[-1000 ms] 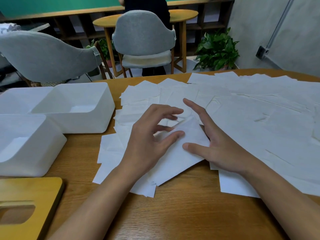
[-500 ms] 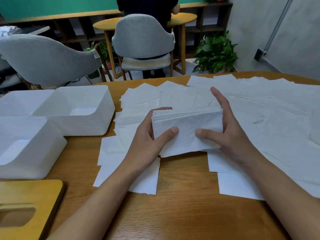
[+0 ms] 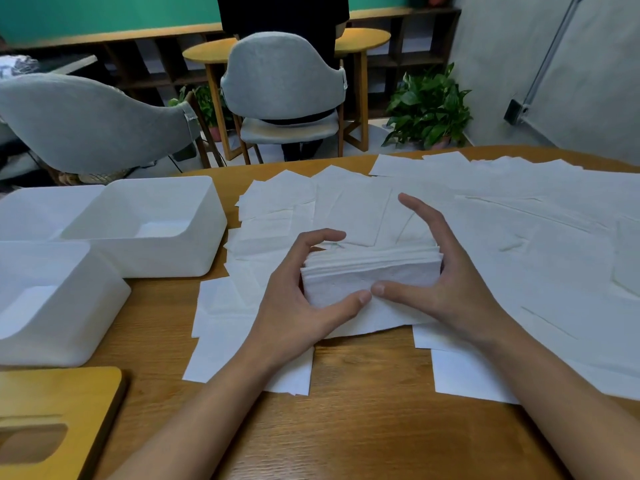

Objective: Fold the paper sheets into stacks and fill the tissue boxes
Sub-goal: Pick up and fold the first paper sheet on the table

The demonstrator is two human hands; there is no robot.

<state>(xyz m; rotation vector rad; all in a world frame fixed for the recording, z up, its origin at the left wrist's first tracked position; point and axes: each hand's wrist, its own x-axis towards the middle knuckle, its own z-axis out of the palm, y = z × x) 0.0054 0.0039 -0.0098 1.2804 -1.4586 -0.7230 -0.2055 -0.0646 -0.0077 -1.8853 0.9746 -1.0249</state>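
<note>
Gripping the folded paper stack (image 3: 374, 271) at its left end with the left hand (image 3: 294, 306), fingers (image 3: 322, 235) curled over the far top edge and thumb laid along the near face. Clasping the right end with the right hand (image 3: 450, 289): thumb pressed on the near face, tip almost meeting the left thumb's, palm cupped against the end. Index finger arched loosely above the far side, apart from the paper; other fingers hidden behind the stack. Stack stood on a long edge, layered edges up, mid-bench (image 3: 363, 427), on top of loose paper sheets (image 3: 519, 237) spread across the middle and right.

Left of the sheets, two open white boxes close together: near tissue box (image 3: 52, 306) and far tissue box (image 3: 149, 226), with a third white box (image 3: 34, 209) behind, partly hidden. At the near left corner, a wooden lid (image 3: 69, 393) with an oval slot, lying flat. Beyond the far edge, two grey chairs (image 3: 284, 74), a round wooden table (image 3: 207, 53), a potted plant (image 3: 429, 105) and a standing person in dark clothes (image 3: 284, 12).

Bare forearms reaching in from the near edge, angled inward toward the stack, wrists low over the sheets.
</note>
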